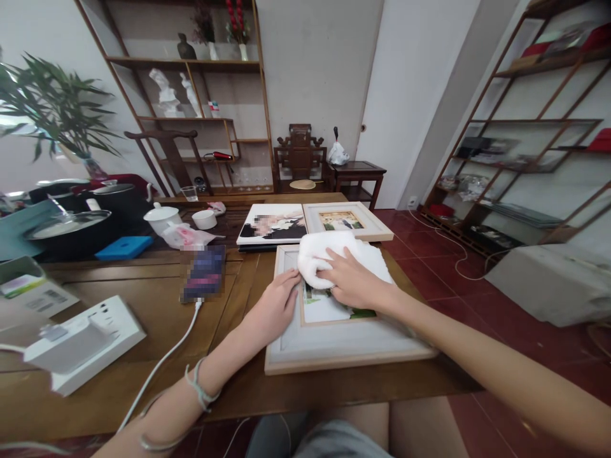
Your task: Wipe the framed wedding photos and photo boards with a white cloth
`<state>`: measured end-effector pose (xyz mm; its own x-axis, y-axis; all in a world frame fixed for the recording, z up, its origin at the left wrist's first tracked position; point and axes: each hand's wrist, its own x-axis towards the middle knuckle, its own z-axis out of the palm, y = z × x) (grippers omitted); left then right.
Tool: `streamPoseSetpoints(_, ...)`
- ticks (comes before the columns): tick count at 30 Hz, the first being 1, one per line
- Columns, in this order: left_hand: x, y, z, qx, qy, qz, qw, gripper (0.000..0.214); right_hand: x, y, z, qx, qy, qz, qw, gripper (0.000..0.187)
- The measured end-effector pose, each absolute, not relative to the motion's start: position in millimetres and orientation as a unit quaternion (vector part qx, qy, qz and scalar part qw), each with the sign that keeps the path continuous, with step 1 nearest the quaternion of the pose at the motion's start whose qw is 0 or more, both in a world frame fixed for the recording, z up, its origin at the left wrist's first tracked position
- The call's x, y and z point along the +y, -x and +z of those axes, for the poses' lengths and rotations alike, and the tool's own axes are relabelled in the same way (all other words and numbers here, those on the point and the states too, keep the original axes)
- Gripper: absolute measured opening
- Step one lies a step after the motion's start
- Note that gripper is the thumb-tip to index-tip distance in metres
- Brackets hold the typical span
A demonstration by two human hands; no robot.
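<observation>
A picture frame (353,352) with a pale wood edge and a wide white border lies flat at the table's near edge. My right hand (356,280) presses a folded white cloth (329,245) onto its upper part, fingers spread over and bent into the cloth. Part of the picture (327,310) shows below the cloth; the rest is hidden. At the frame's left side, my left hand (274,308) holds the edge with curled fingers, their tips close to the cloth.
Behind lie a photo panel (272,224) and another framed picture (382,229). To the left are a blurred-out phone (204,273) on a white cable, a power strip (114,327), a blue box (124,247), a lidded white pot (162,218) and a dark pan (71,235).
</observation>
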<state>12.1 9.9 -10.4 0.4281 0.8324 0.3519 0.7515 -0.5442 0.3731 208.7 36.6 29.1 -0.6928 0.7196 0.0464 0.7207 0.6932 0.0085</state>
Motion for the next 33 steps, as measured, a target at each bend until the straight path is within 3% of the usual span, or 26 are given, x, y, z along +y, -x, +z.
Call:
streamPoseSetpoints(9,10.6,-12.2,-11.7,0.463,-0.843,0.261,0.081,0.037,-26.0,-230.5,66.0,-0.942,0.311,0.120,-0.035,0.043)
streamPoseSetpoints(15,9.5,-11.7,-11.7,0.464,-0.841,0.264,0.081,0.035,-81.5,-227.5,71.3,-0.936,0.312,0.164,0.001,0.038)
streamPoseSetpoints(20,10.0,-11.7,-11.8,0.462,-0.843,0.263,0.079,0.035,-74.9,-218.3,47.6,-0.928,0.348,0.131,0.012,0.057)
streamPoseSetpoints(29,10.2,-10.6,-12.4,0.468,-0.840,0.262,0.081,0.035,23.6,-213.2,19.7,-0.898,0.432,-0.057,0.052,0.059)
streamPoseSetpoints(33,10.3,-10.7,-10.8,0.463,-0.838,0.277,0.082,0.033,38.5,-201.7,21.7,-0.902,0.429,-0.041,0.031,0.058)
